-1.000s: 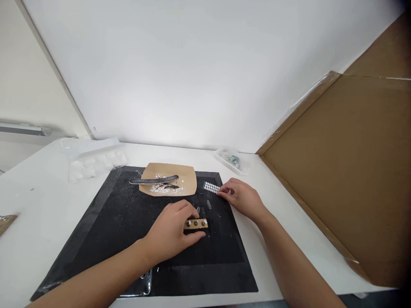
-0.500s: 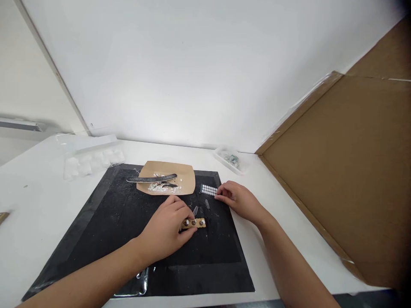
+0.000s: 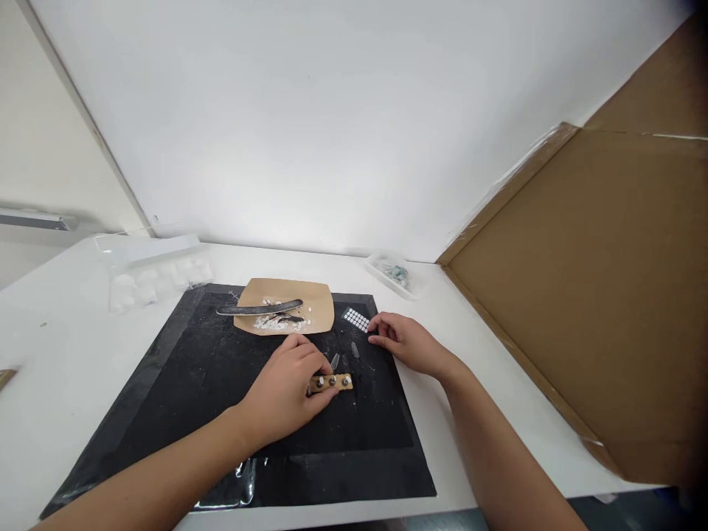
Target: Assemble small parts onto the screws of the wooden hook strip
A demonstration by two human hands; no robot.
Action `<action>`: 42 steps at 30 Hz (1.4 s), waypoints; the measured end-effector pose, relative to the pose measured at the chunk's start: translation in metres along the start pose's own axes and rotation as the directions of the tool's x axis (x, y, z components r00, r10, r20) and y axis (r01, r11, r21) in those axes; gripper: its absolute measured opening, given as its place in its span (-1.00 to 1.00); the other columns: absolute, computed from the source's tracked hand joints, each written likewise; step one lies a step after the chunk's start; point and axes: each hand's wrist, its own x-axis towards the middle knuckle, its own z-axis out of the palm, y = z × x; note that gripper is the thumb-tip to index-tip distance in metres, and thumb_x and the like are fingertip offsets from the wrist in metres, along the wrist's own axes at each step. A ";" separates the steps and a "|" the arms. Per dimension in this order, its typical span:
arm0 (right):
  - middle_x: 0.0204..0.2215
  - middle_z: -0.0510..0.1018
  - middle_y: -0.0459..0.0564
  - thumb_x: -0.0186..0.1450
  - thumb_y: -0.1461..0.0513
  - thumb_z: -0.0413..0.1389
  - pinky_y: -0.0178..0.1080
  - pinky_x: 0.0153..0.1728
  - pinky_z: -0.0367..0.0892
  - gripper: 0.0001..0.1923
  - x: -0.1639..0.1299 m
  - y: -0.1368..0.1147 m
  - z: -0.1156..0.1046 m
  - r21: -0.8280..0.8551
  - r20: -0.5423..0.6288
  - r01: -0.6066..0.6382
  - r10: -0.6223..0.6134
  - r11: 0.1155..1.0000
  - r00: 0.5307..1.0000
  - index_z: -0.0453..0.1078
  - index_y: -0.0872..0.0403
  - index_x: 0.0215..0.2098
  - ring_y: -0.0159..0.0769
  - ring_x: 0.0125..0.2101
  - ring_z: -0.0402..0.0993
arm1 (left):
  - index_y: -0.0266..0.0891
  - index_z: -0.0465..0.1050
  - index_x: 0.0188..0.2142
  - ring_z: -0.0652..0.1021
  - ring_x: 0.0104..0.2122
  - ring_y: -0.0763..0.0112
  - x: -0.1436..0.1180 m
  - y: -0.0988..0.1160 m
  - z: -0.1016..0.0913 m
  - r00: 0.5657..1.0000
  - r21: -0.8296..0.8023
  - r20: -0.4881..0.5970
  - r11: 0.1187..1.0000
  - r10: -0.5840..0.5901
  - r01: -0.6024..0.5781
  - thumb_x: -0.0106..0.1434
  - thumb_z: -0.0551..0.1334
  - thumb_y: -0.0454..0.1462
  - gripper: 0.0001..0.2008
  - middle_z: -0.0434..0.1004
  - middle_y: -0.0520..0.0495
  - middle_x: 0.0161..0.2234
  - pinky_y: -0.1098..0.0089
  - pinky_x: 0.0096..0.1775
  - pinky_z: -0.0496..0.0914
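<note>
My left hand (image 3: 290, 383) grips a small tan strip (image 3: 338, 382) between thumb and fingers on the black mat. Dark round studs stand along this strip, with white dots on or beside them; its left end is hidden by the hand. At the right, my right hand (image 3: 406, 341) pinches the near right corner of a small sheet of white dots (image 3: 355, 319), which slants on the mat. Between the hands lie two clear nail-shaped pieces, one clear tip (image 3: 335, 361) close to the strip and another clear tip (image 3: 355, 350) nearer the sheet.
Behind my left hand, a tan paper tray (image 3: 321, 295) holds white bits and a dark nail file (image 3: 259, 308). A white dish (image 3: 395, 274) with greenish contents stands at the back right. Clear plastic packaging (image 3: 158, 280) lies back left. Cardboard (image 3: 580, 295) walls the right side.
The sheet of white dots has turned, its right end now lower, with my right hand still at that corner. My left hand stays on the strip. The view has shifted slightly.
</note>
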 end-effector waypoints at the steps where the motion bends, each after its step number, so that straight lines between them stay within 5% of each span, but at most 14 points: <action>1: -0.42 0.50 -0.15 0.42 0.14 0.22 -0.26 -0.38 0.25 -0.89 0.000 0.000 0.000 -0.003 0.001 0.001 0.000 1.000 1.000 0.53 -0.04 -0.13 -0.29 -0.42 0.38 | -0.18 0.56 -0.20 0.47 -0.08 0.14 0.000 0.000 0.000 1.000 -0.001 0.001 1.000 0.001 -0.001 0.31 0.42 -0.27 -0.90 0.64 -0.05 -0.23 0.15 -0.04 0.40; 8: -0.48 0.46 -0.14 0.45 0.07 0.19 -0.25 -0.43 0.17 -0.82 0.000 -0.003 -0.001 -0.056 -0.025 0.001 -0.002 0.998 1.000 0.53 -0.03 -0.24 -0.28 -0.45 0.36 | -0.18 0.56 -0.20 0.47 -0.09 0.15 0.000 0.000 0.000 1.000 -0.003 0.000 1.000 -0.001 0.001 0.28 0.45 -0.28 -0.86 0.64 -0.05 -0.23 0.15 -0.04 0.41; 19: -0.27 0.54 -0.04 0.42 0.08 0.24 -0.19 -0.24 0.31 -0.86 0.001 -0.009 0.002 -0.102 -0.153 0.029 -0.044 0.994 0.987 0.55 -0.05 -0.24 -0.20 -0.24 0.47 | -0.19 0.55 -0.19 0.46 -0.07 0.13 -0.001 0.001 -0.002 1.000 -0.005 -0.009 1.000 0.005 -0.005 0.27 0.46 -0.30 -0.85 0.63 -0.05 -0.21 0.14 -0.03 0.42; 42: -0.41 0.58 -0.06 0.40 0.12 0.21 -0.25 -0.41 0.29 -0.84 0.013 -0.009 0.007 -0.025 -0.016 -0.095 0.095 0.995 0.995 0.54 0.02 -0.27 -0.27 -0.42 0.47 | -0.18 0.49 -0.14 0.41 -0.02 0.08 0.000 -0.004 -0.005 0.998 0.004 0.038 0.998 -0.055 0.055 0.04 0.61 -0.26 -0.54 0.61 -0.05 -0.15 0.13 -0.02 0.42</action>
